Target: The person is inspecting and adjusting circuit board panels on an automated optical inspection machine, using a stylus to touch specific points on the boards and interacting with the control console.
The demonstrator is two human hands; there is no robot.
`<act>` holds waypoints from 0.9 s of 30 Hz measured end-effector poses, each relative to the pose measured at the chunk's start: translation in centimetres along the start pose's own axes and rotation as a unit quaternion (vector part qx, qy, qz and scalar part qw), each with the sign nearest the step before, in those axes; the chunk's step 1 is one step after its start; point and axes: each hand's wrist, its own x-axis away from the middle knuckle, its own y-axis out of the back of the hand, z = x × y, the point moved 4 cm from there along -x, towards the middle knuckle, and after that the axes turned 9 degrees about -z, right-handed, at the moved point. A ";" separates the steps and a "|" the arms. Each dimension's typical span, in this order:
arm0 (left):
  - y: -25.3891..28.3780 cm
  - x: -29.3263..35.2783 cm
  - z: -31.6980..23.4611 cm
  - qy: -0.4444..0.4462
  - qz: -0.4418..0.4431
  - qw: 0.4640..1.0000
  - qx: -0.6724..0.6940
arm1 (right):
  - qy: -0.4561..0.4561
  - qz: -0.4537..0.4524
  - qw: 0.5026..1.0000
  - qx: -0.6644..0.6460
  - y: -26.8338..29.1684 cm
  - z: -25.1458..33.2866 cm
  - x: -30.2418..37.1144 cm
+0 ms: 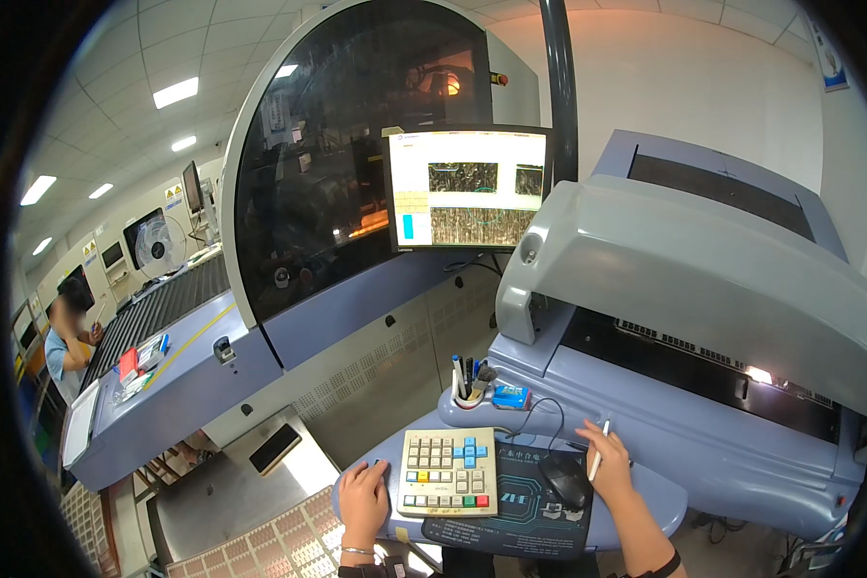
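My left hand (pixel 364 495) lies flat on the blue-grey console shelf, fingers spread, just left of a cream keypad (pixel 448 475) with grey, blue and coloured keys. It holds nothing. At the shelf's right side my right hand (pixel 608 463) is closed round a slim white pen (pixel 600 451), held upright between the fingers. A black computer mouse (pixel 564 479) rests beside that hand on a dark printed mouse pad (pixel 511 520). Straight ahead, a lit monitor (pixel 468 189) shows dark, textured magnified pictures.
A pen holder (pixel 467 387) and a small blue box (pixel 512 397) stand behind the keypad. The grey machine cover (pixel 703 260) rises at right. A phone (pixel 275 449) lies on a metal table, with patterned panels (pixel 270 539) below. Another person (pixel 67 342) is far left.
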 end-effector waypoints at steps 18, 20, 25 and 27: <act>0.2 0.1 -0.4 -0.009 -0.009 1.000 -0.002 | 0.008 -0.001 1.000 -0.005 0.2 0.2 -0.1; 0.3 0.1 -0.4 -0.008 -0.009 1.000 -0.001 | 0.007 -0.002 1.000 -0.006 0.2 0.1 -0.1; 0.3 0.0 -0.5 -0.005 -0.009 1.000 0.001 | 0.004 0.003 1.000 -0.004 0.1 0.1 -0.1; 0.2 0.0 -0.4 -0.003 -0.013 1.000 0.001 | 0.003 0.006 1.000 -0.002 0.1 0.0 0.0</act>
